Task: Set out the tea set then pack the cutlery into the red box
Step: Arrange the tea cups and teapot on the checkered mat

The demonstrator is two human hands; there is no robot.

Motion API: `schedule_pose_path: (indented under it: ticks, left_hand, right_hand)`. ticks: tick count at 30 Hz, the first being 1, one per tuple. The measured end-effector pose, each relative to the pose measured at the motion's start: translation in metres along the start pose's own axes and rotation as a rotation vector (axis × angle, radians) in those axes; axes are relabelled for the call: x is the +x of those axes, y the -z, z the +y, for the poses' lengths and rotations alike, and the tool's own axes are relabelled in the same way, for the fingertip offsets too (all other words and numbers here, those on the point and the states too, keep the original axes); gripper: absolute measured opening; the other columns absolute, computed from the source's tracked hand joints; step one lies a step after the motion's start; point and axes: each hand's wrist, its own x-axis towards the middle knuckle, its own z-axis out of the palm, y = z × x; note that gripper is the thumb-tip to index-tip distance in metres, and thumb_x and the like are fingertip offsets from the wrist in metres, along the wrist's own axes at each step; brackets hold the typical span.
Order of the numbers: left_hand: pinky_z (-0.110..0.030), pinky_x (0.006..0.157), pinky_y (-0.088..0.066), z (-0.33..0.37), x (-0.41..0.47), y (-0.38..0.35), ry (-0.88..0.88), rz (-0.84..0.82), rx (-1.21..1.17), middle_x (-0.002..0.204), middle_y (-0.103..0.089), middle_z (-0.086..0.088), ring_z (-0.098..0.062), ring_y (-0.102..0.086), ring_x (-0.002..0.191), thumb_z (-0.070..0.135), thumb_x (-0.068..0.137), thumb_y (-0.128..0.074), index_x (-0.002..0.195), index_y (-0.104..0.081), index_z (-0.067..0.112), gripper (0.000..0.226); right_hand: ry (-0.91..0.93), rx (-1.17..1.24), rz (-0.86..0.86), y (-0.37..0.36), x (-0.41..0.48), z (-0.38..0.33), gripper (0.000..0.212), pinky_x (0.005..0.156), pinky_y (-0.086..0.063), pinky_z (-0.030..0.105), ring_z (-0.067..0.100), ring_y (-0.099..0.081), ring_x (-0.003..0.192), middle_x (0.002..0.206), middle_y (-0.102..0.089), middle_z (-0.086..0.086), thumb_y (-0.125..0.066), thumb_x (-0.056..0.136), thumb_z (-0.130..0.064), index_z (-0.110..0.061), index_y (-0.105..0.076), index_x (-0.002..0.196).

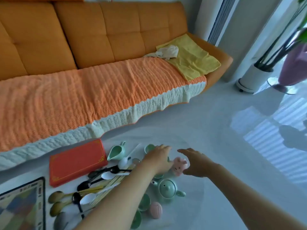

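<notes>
Fingers [164, 147] of your left hand [157, 157] lie straight and loosely spread, holding nothing, over a green cup [148, 148]. Your right hand [196, 163] is open wide, its fingers [184, 151] and thumb bracketing a pink rabbit toy [179, 166]; contact cannot be told. Green teapot [167, 190] stands on the white tabletop [182, 218] at 6 o'clock from the toy. Green pitcher [116, 151] sits at 9 o'clock from the cup. Red box [78, 161], lid closed, lies at 8 o'clock from the pitcher; the cutlery pile [108, 175] lies at 5 o'clock from the box.
</notes>
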Motion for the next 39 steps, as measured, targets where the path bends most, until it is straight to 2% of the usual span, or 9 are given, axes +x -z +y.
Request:
schedule_pose_path:
  ticks: [4,9,15,19,23,28,32,36,39]
  left_hand:
    - [-0.043,0.112,-0.030,0.003,0.036,-0.048,-0.003,-0.010,0.091,0.149,-0.039,-0.009,-0.030,-0.034,0.136,0.031,0.093,-0.048,0.148,-0.032,0.015,0.059]
    - [-0.041,0.104,-0.032,-0.009,0.062,-0.086,-0.060,0.070,0.081,0.133,-0.052,-0.007,-0.029,-0.045,0.125,0.032,0.088,-0.053,0.132,-0.048,0.019,0.046]
    - [-0.040,0.098,-0.041,-0.018,0.063,-0.088,-0.150,0.204,-0.049,0.129,-0.053,-0.003,-0.026,-0.051,0.118,0.036,0.087,-0.060,0.132,-0.050,0.022,0.047]
    - [-0.035,0.098,-0.041,-0.019,0.042,-0.072,-0.204,0.368,-0.091,0.134,-0.048,0.002,-0.018,-0.046,0.123,0.037,0.089,-0.060,0.135,-0.046,0.028,0.049]
    - [-0.036,0.097,-0.046,-0.028,-0.009,-0.053,-0.199,0.499,-0.185,0.138,-0.044,0.006,-0.016,-0.050,0.120,0.035,0.090,-0.061,0.133,-0.043,0.035,0.046]
    - [-0.030,0.080,-0.053,-0.039,-0.107,-0.051,-0.139,0.708,-0.266,0.126,-0.054,0.004,-0.011,-0.060,0.101,0.029,0.091,-0.064,0.120,-0.051,0.039,0.033]
    - [-0.021,0.067,-0.052,-0.052,-0.191,-0.057,-0.092,0.792,-0.272,0.123,-0.055,0.008,-0.003,-0.061,0.095,0.034,0.091,-0.066,0.113,-0.049,0.049,0.031]
    - [-0.013,0.066,-0.049,-0.083,-0.266,-0.070,0.012,0.868,-0.271,0.124,-0.058,0.009,-0.005,-0.063,0.097,0.036,0.091,-0.067,0.120,-0.050,0.045,0.034]
    - [-0.020,0.073,-0.050,-0.116,-0.313,-0.077,0.094,0.912,-0.292,0.118,-0.061,0.013,-0.002,-0.062,0.096,0.035,0.089,-0.068,0.120,-0.053,0.042,0.035]
  right_hand:
    - [-0.042,0.231,0.051,-0.044,0.018,0.031,0.099,0.105,-0.039,0.033,0.021,-0.047,0.129,0.144,-0.045,-0.001,-0.082,0.071,-0.038,-0.029,-0.025,0.151]
    - [0.005,0.506,0.210,-0.090,0.043,0.047,0.080,0.088,-0.051,0.033,0.019,-0.063,0.103,0.115,-0.064,-0.005,-0.092,0.061,-0.024,-0.021,-0.051,0.130]
    - [0.048,0.503,0.375,-0.084,0.051,0.048,0.062,0.082,-0.056,0.042,0.018,-0.067,0.092,0.099,-0.068,-0.007,-0.092,0.056,-0.025,-0.035,-0.056,0.105]
    - [0.158,0.499,0.457,-0.062,0.049,0.029,0.064,0.078,-0.058,0.045,0.013,-0.068,0.090,0.098,-0.069,-0.010,-0.088,0.050,-0.039,-0.036,-0.059,0.107]
    - [0.339,0.468,0.515,-0.049,0.031,-0.020,0.060,0.078,-0.058,0.041,0.010,-0.068,0.088,0.096,-0.068,-0.010,-0.087,0.055,-0.037,-0.026,-0.060,0.108]
    - [0.469,0.453,0.537,-0.065,-0.021,-0.091,0.066,0.073,-0.055,0.030,0.011,-0.064,0.086,0.097,-0.065,-0.009,-0.084,0.063,-0.039,-0.029,-0.048,0.118]
    - [0.573,0.496,0.490,-0.093,-0.060,-0.148,0.060,0.078,-0.057,0.036,0.015,-0.064,0.088,0.098,-0.064,-0.004,-0.084,0.066,-0.035,-0.024,-0.048,0.113]
    - [0.653,0.464,0.389,-0.128,-0.087,-0.209,0.058,0.079,-0.058,0.038,0.018,-0.065,0.089,0.101,-0.064,-0.001,-0.081,0.068,-0.034,-0.019,-0.048,0.113]
    - [0.700,0.433,0.310,-0.154,-0.099,-0.256,0.054,0.080,-0.056,0.032,0.015,-0.063,0.087,0.101,-0.063,-0.002,-0.080,0.074,-0.027,-0.014,-0.050,0.116]
